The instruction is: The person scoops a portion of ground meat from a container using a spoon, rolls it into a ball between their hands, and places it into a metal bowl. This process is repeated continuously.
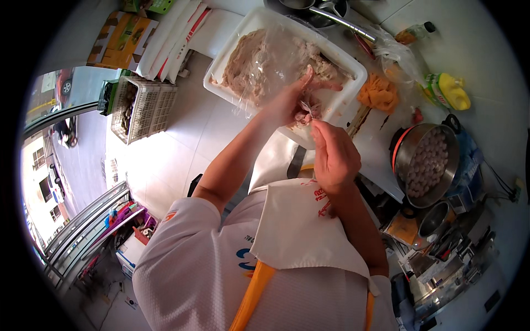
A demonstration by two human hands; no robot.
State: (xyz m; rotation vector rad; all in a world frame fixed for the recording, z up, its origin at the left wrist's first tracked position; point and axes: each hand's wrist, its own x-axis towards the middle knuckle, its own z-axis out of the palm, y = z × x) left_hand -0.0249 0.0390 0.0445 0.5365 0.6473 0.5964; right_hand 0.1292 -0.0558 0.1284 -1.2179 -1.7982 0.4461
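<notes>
A white rectangular tub (218, 69) holds a mass of pale pink minced meat (243, 66), partly covered by clear plastic film (276, 52). My left hand (295, 96) is over the tub's near right part, its fingers spread and smeared with meat. A small lump of meat (309, 110) lies against its palm side. Close by, my right hand (335, 154) has thumb and forefinger pinched together at that lump, by the tub's near edge. A thin shiny bit shows at the fingertips, too small to name.
At right stands a steel pot (428, 165) of pale round balls. Beyond it are an orange cloth (378, 92) and a yellow bottle (454, 92). Metal pans (326, 12) sit behind the tub. Left are a white plastic crate (146, 107), white sacks (171, 41) and a cardboard box (121, 41).
</notes>
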